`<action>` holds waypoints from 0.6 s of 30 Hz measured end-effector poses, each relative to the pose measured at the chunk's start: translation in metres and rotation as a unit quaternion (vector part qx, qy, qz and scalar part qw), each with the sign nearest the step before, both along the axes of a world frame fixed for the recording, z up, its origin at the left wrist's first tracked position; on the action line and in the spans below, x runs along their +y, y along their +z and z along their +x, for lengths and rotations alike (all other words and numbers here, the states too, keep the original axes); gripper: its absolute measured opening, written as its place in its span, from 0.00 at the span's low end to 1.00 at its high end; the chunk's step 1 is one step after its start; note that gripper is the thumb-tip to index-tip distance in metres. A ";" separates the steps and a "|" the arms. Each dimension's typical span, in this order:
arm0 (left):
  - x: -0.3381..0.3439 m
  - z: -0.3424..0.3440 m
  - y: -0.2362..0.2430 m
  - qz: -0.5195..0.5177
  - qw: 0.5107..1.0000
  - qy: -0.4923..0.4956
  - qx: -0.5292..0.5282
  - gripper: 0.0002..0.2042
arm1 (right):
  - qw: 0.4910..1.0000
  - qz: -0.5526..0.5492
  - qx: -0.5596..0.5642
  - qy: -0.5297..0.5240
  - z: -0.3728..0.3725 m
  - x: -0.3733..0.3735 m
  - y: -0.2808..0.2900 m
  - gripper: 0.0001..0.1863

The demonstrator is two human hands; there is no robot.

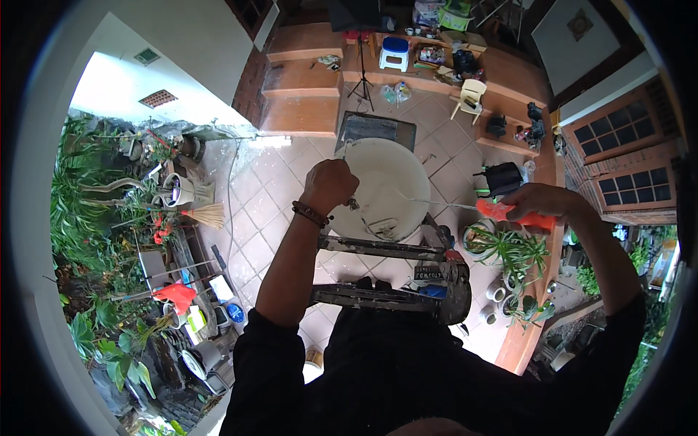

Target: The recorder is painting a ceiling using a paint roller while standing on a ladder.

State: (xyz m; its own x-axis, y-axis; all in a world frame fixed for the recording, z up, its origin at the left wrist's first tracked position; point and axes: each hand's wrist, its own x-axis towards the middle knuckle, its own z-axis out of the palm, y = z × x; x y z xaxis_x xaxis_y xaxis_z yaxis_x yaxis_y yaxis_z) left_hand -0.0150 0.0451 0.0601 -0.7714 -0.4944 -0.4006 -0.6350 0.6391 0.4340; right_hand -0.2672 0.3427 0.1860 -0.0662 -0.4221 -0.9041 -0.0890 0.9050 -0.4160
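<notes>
My left hand point(329, 182) is closed over the left side of a large white bucket point(392, 163), with a small metal piece showing below the fingers; what it grips is mostly hidden. My right hand point(542, 200) grips a red tool point(494, 208) whose thin metal shaft point(443, 203) reaches left into the bucket. Pale material and a dark looped piece show inside the bucket. A paint-spattered stepladder point(382, 247) stands directly below me, under the bucket's near edge.
Potted plants line the left point(178, 189) and right point(509, 247). A broom point(203, 214) lies left. Ahead are a mat point(374, 127), a tripod point(361, 73), orange tiled steps point(298, 83), a white stool point(394, 51) and a cream chair point(469, 94). A black bag point(498, 178) sits right.
</notes>
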 end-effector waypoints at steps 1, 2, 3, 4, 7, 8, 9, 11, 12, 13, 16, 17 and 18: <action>0.000 0.001 -0.003 -0.017 1.000 -0.007 0.008 0.12 | 1.000 0.001 0.001 0.002 0.009 -0.008 0.001 0.19; 0.000 0.002 -0.005 -0.033 0.999 -0.014 0.015 0.14 | 1.000 0.004 0.000 0.004 0.020 -0.016 0.003 0.18; 0.000 0.003 -0.007 -0.032 0.999 -0.012 0.016 0.14 | 1.000 0.007 -0.001 0.004 0.027 -0.018 0.004 0.18; -0.001 0.004 -0.010 -0.049 0.999 -0.007 0.016 0.14 | 0.999 0.010 -0.001 0.040 0.028 -0.013 -0.004 0.16; -0.001 0.005 -0.010 -0.064 0.998 -0.002 0.018 0.12 | 0.964 -0.119 0.120 0.205 0.035 0.008 -0.013 0.26; -0.002 0.005 -0.012 -0.062 0.998 0.000 0.018 0.11 | 0.976 -0.063 0.096 0.186 0.042 0.005 0.004 0.27; -0.003 0.006 -0.015 -0.061 0.998 0.003 0.017 0.11 | 0.975 -0.063 0.095 0.190 0.046 0.009 0.012 0.27; -0.005 0.007 -0.019 -0.067 0.997 -0.010 0.032 0.11 | 0.958 -0.077 0.164 0.221 0.055 0.023 0.019 0.30; -0.006 0.007 -0.018 -0.068 0.997 -0.006 0.033 0.11 | 0.953 -0.072 0.185 0.230 0.053 0.040 0.008 0.35; -0.005 0.004 -0.016 -0.051 0.998 -0.007 0.023 0.11 | 0.953 -0.071 0.186 0.228 0.058 0.054 0.008 0.35; -0.006 0.006 -0.021 -0.047 0.999 -0.004 0.017 0.11 | 0.943 -0.141 0.230 0.195 0.072 0.084 0.005 0.35; -0.006 0.007 -0.023 -0.058 0.998 -0.005 0.024 0.11 | 0.943 -0.141 0.231 0.194 0.075 0.093 0.005 0.35; -0.007 0.008 -0.022 -0.058 0.998 -0.005 0.025 0.11 | 0.928 -0.144 0.266 0.220 0.076 0.103 0.003 0.35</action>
State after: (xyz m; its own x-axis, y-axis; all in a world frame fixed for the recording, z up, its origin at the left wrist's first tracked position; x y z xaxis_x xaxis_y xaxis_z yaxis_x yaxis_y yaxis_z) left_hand -0.0067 0.0378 0.0378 -0.7944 -0.5267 -0.3024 -0.6073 0.6937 0.3873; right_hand -0.1915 0.4458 0.1886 -0.2338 -0.7334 -0.6383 -0.6849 0.5902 -0.4272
